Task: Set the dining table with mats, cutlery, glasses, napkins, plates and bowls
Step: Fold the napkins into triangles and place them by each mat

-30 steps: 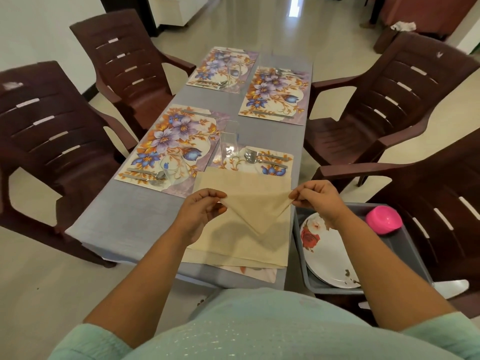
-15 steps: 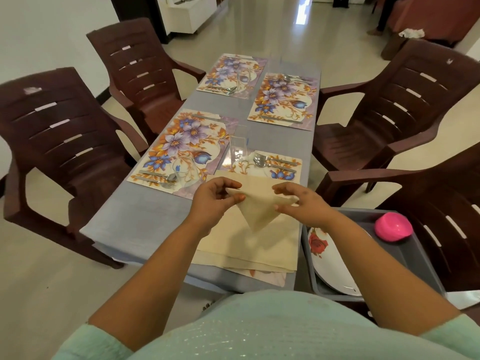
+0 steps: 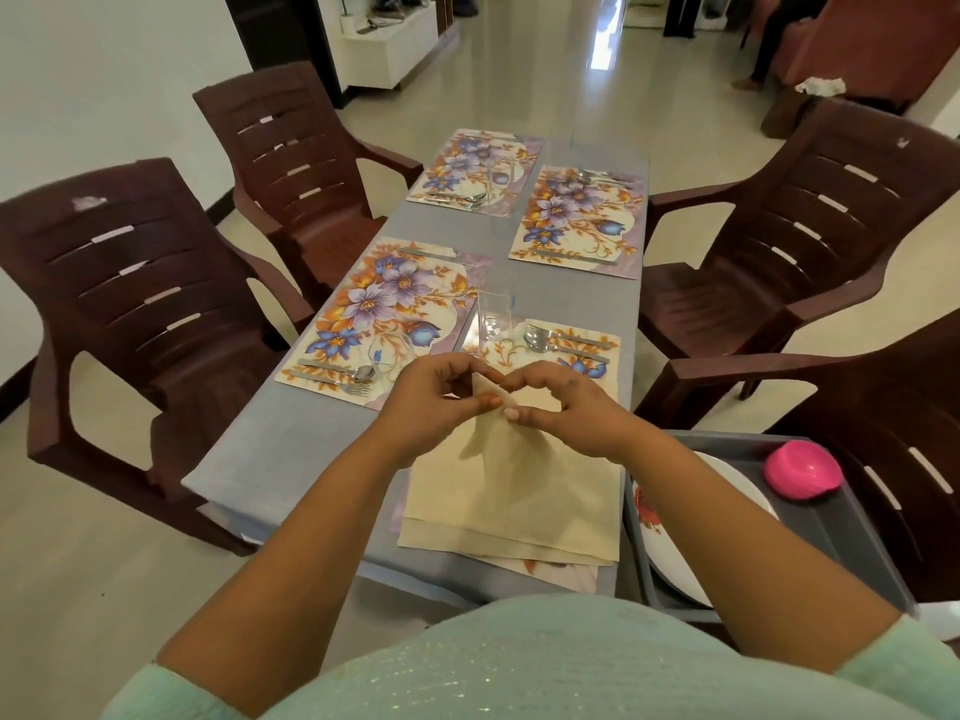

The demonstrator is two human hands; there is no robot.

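My left hand (image 3: 434, 402) and my right hand (image 3: 569, 407) are close together above the near table end, both pinching one beige napkin (image 3: 488, 428) folded small between the fingertips. Under them lies a stack of beige napkins (image 3: 519, 506) on the near right floral mat (image 3: 587, 345). That mat carries a clear glass (image 3: 493, 319) and cutlery (image 3: 550, 340). The near left mat (image 3: 384, 309) has a glass (image 3: 389, 356) and cutlery (image 3: 337, 374). Two far mats (image 3: 576, 220) are laid with cutlery too.
The grey table (image 3: 291, 444) has dark brown plastic chairs on both sides (image 3: 119, 304) (image 3: 810, 231). A grey tray (image 3: 841, 532) at my right holds white flowered plates (image 3: 670, 522) and a pink bowl (image 3: 802, 469) upside down.
My hands have come together, bringing the napkin's two corners inward so the wide triangle is now a narrow fold. The view has tilted up slightly.
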